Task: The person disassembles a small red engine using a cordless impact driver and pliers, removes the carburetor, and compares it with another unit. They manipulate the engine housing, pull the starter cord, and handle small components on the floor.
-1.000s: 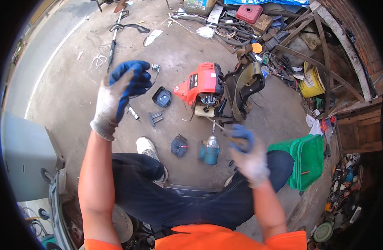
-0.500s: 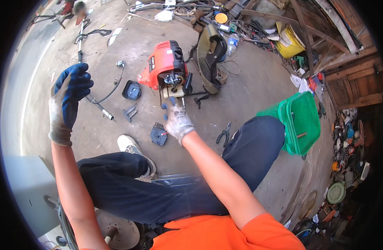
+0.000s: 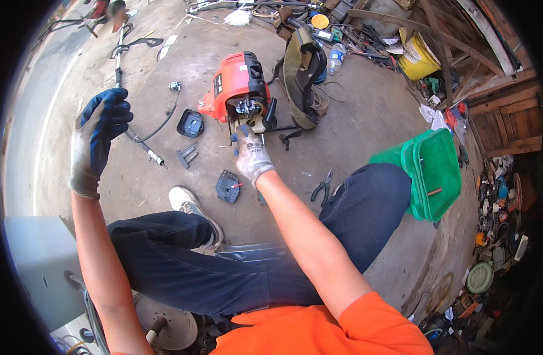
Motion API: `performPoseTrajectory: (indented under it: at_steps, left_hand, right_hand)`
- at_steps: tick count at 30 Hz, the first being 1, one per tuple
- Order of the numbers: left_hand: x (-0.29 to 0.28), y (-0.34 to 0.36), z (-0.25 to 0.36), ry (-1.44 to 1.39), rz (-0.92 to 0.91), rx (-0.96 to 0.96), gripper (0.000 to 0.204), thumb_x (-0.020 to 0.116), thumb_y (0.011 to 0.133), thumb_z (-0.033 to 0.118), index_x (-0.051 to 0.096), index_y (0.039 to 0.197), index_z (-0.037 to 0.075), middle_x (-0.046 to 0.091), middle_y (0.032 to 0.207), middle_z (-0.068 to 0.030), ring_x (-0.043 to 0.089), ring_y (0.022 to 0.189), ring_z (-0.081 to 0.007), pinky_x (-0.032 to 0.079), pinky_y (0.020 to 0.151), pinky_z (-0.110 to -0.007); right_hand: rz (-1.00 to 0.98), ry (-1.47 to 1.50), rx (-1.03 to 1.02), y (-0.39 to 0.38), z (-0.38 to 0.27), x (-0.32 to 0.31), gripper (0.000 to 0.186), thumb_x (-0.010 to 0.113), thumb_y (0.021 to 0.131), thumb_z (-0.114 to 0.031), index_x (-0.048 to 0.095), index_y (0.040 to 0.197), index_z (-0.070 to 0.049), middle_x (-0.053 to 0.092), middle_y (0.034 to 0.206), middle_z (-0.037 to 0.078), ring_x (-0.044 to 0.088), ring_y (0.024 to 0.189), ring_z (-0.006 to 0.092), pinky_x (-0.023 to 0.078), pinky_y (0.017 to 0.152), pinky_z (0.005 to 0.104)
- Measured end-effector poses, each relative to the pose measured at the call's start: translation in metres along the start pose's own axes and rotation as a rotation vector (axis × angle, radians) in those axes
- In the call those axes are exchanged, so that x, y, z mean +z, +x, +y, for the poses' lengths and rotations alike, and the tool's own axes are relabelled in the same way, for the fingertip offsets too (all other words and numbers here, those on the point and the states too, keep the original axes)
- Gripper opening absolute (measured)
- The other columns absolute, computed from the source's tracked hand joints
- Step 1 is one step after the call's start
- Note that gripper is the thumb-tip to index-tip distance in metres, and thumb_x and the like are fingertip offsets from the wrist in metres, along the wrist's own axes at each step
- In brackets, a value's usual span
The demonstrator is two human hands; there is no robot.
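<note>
My left hand (image 3: 100, 136), in a blue-coated grey work glove, is raised at the left, its fingers loosely bent and nothing in them. My right hand (image 3: 252, 155), gloved alike, is at the near end of a red small engine (image 3: 239, 89) on the ground. Its fingers are closed at the pale part low on the engine; what they grip is hidden by the glove. The engine's near side is uncovered and shows metal parts. Left of it lies a black tray-like cover (image 3: 191, 123). Nearer to me are some grey metal pieces (image 3: 187, 155) and a black plastic cover (image 3: 228, 186).
Pliers (image 3: 322, 188) lie by my right knee, near a green bucket (image 3: 440, 177). A harness strap (image 3: 301, 83) rests behind the engine. To the left lie a cable (image 3: 165, 121) and a long shaft (image 3: 119, 65). Clutter and a yellow bucket (image 3: 417, 57) line the far right.
The view has shifted slightly. My right hand stays at the engine's near end with fingers closed, and my left hand is still raised at the left.
</note>
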State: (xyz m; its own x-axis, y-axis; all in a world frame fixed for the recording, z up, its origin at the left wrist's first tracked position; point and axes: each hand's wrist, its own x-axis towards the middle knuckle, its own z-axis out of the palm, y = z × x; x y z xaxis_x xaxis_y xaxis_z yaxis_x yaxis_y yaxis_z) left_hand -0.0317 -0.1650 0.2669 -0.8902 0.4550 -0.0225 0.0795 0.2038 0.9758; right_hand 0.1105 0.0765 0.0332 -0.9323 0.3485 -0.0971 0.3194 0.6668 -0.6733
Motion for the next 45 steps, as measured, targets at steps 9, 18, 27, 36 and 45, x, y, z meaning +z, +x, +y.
performPoseTrajectory:
  at_steps: [9,18,27,36,45]
  left_hand:
    - [0.002,0.002,0.000,0.019,-0.022,-0.049,0.038,0.056,0.100,0.037,0.066,0.120,0.005,0.067,0.096,-0.0035,0.065,0.090,-0.0128,0.052,0.081,-0.028]
    - [0.004,0.002,-0.001,-0.005,-0.066,-0.051,0.037,0.056,0.100,0.035,0.066,0.119,0.004,0.068,0.096,-0.0038,0.065,0.087,-0.0127,0.052,0.079,-0.027]
    - [0.006,0.000,0.000,0.048,-0.054,-0.076,0.035,0.052,0.101,0.030,0.066,0.117,0.003,0.069,0.098,-0.0071,0.066,0.088,-0.0153,0.052,0.081,-0.028]
    - [0.009,0.005,-0.004,0.101,-0.076,-0.104,0.036,0.057,0.100,0.036,0.066,0.117,0.005,0.068,0.097,-0.0045,0.065,0.088,-0.0142,0.052,0.081,-0.028]
    - [0.011,0.001,0.000,0.096,-0.072,-0.152,0.036,0.055,0.100,0.036,0.067,0.114,0.006,0.067,0.094,-0.0047,0.065,0.087,-0.0134,0.052,0.080,-0.028]
  right_hand:
    - [0.058,0.092,-0.048,0.000,0.008,0.006,0.045,0.057,0.077,0.005,0.053,0.122,0.000,0.052,0.127,0.021,0.056,0.110,0.0407,0.049,0.092,0.0448]
    - [0.199,-0.020,-0.102,-0.003,0.008,0.009,0.048,0.060,0.078,0.001,0.052,0.125,-0.001,0.054,0.127,0.020,0.057,0.113,0.0400,0.049,0.094,0.0444]
    - [0.159,0.301,0.033,0.008,0.008,0.000,0.027,0.061,0.075,0.001,0.060,0.102,-0.002,0.061,0.108,0.021,0.059,0.105,0.0395,0.050,0.091,0.0428]
    - [0.253,0.313,-0.012,-0.001,0.001,-0.006,0.032,0.061,0.076,0.001,0.060,0.107,0.000,0.061,0.112,0.020,0.059,0.106,0.0388,0.049,0.093,0.0419]
    - [0.217,0.343,0.045,0.018,0.010,-0.002,0.036,0.061,0.074,0.004,0.061,0.110,-0.002,0.065,0.108,0.016,0.065,0.099,0.0311,0.053,0.085,0.0368]
